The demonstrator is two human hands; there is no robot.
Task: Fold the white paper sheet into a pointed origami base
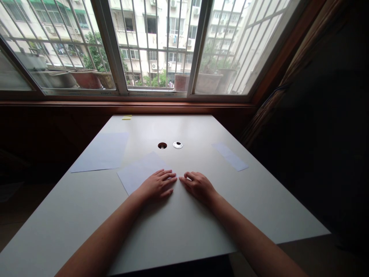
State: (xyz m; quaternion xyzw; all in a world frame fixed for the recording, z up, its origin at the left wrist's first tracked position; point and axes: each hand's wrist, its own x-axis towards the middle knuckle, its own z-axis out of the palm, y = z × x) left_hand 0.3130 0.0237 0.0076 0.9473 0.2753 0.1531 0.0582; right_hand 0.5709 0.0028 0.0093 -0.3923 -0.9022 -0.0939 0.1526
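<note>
A white sheet of paper [141,169] lies at an angle on the white table, partly covered by my left hand. My left hand [158,184] rests flat on its right part with the fingers spread. Just to the right, my right hand [199,186] has its fingers curled and drawn together, the tips at the sheet's right corner. That corner is mostly hidden by the fingers, and only a small bit of it shows between the two hands.
Another paper sheet [100,152] lies at the left, and a narrow paper strip [230,156] at the right. Beyond my hands are a round table hole [162,146] and a silver grommet cover [178,145]. Something yellow [127,117] sits at the far edge, below a barred window.
</note>
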